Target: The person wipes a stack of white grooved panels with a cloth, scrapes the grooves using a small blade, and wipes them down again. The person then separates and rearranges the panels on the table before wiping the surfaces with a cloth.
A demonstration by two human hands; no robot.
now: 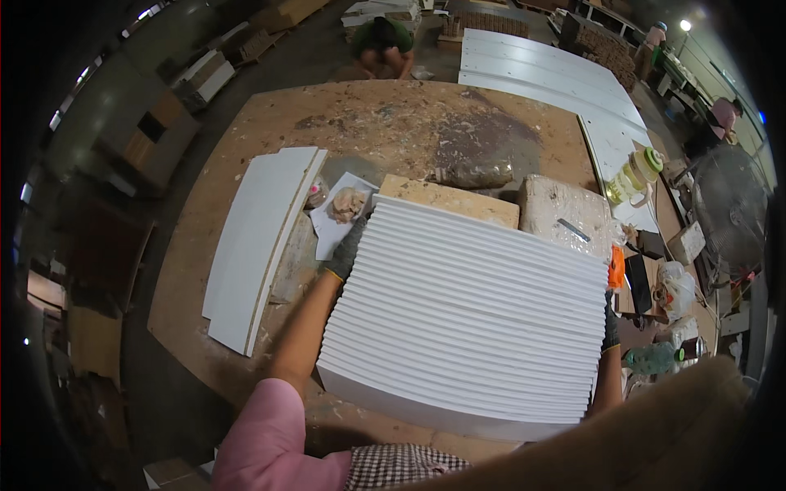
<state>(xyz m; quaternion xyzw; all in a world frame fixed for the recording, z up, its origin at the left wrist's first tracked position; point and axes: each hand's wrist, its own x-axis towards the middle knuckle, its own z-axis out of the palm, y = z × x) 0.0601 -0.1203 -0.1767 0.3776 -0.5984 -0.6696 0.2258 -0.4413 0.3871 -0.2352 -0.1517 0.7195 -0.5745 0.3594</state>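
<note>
A big stack of white boards (467,315), their long edges lined up in close ridges, is right in front of me. My left hand (348,248), in a dark grey glove with a yellow cuff, presses against the stack's left end near its far corner. At the opposite end my right hand (611,326), gloved the same way, grips the side and is mostly hidden by the boards. Between them the two hands hold the stack. Beyond its far edge lie a yellowish block (450,200) and a plastic-wrapped package (565,214).
Left on the worn wooden table (368,123) lie more white panels (258,245) and a paper (332,225) with a tan lump. To the right are a yellow-green bottle (634,176), an orange item (616,268) and a fan (729,209). A person (383,49) crouches beyond the table.
</note>
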